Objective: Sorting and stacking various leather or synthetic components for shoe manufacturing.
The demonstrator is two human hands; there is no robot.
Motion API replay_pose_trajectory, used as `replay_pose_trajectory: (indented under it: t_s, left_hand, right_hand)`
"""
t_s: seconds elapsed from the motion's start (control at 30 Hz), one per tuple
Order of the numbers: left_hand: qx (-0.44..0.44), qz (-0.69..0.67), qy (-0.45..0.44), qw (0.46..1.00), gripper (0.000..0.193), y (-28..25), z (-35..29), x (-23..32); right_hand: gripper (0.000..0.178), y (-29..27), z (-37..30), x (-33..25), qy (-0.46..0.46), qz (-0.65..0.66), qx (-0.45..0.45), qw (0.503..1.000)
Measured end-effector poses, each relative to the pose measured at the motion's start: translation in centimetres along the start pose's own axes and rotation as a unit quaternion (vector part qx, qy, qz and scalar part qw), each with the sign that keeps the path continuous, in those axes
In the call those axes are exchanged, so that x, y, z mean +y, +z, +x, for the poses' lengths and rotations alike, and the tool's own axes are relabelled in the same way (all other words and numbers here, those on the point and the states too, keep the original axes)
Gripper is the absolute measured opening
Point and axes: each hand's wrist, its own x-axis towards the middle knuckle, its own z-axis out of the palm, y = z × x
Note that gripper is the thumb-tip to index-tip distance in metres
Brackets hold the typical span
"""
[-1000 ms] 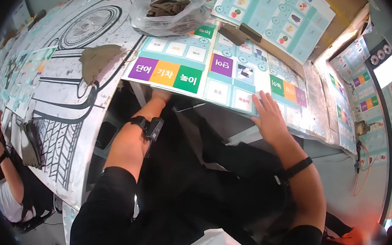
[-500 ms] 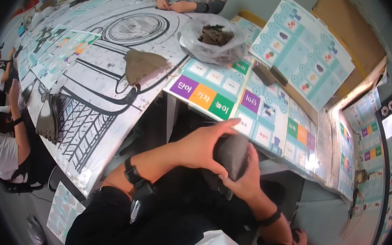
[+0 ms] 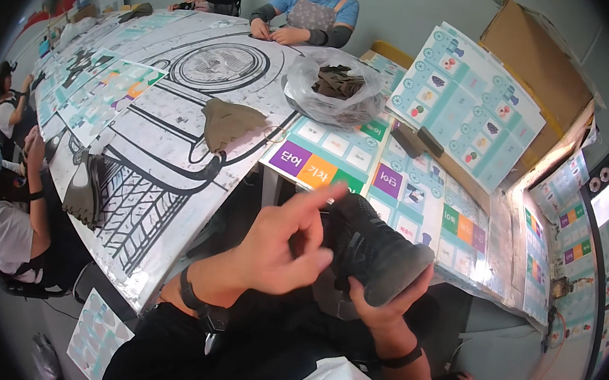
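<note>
A dark lace-up boot (image 3: pixel 376 245) with a grey toe is held above my lap, close to the table edge. My right hand (image 3: pixel 397 301) grips it from below at the toe end, fingers wrapped round the side. To the left of the boot, my left hand (image 3: pixel 282 242) is off it, index finger stretched out, thumb apart, the other fingers partly curled. Nothing shows in that hand. Beyond it on the table lies a flat brown shoe upper piece (image 3: pixel 232 127). A second brown piece (image 3: pixel 86 189) hangs over the table's left edge.
A clear plastic bag (image 3: pixel 301 92) of brown pieces stands on the table (image 3: pixel 143 129), near printed sheets (image 3: pixel 326 145) and two dark blocks (image 3: pixel 417 140). Card boards (image 3: pixel 471 103) lean at the right. Co-workers sit at the far side (image 3: pixel 309 9) and left (image 3: pixel 15 230).
The boot has turned so its laced side shows, toe toward the right. My left hand has let go of it and moved left. The view has tilted up slightly.
</note>
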Motion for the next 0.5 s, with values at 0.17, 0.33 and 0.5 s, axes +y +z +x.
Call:
replay_pose_trajectory:
  t_s: [0.17,0.33,0.5]
  left_hand:
    - [-0.086,-0.088,0.054,0.991,0.048,-0.7,-1.2,-2.0]
    - [0.109,-0.091,-0.194,0.971,0.051,2.8,-3.5,-7.0]
    - [-0.015,-0.234,-0.377,0.896,0.035,5.3,-6.3,-14.1]
  right_hand:
    - [0.127,-0.2,-0.7,0.7,0.003,-0.027,0.026,0.999]
    - [0.127,-1.1,-3.8,3.9,0.034,-0.016,-0.079,0.996]
    - [0.121,-0.5,-6.0,5.8,0.022,-0.070,-0.168,0.983]
